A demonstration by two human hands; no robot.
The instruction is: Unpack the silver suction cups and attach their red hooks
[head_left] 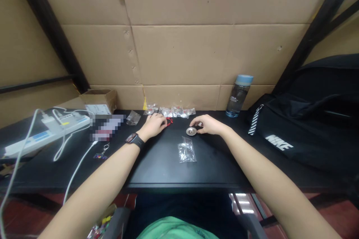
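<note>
Close to the tabletop's [157,168] back edge, the person's left hand [153,125] has its fingertips at a red string [169,121], though from where I stand I cannot tell whether that grip is pinching it. The right hand [209,124] curls its grip just beside a round metal disc [191,131], nearer the back edge than the front, and whether it grasps the disc I cannot tell. A clear plastic bag [187,152] lies between the disc and the front edge.
</note>
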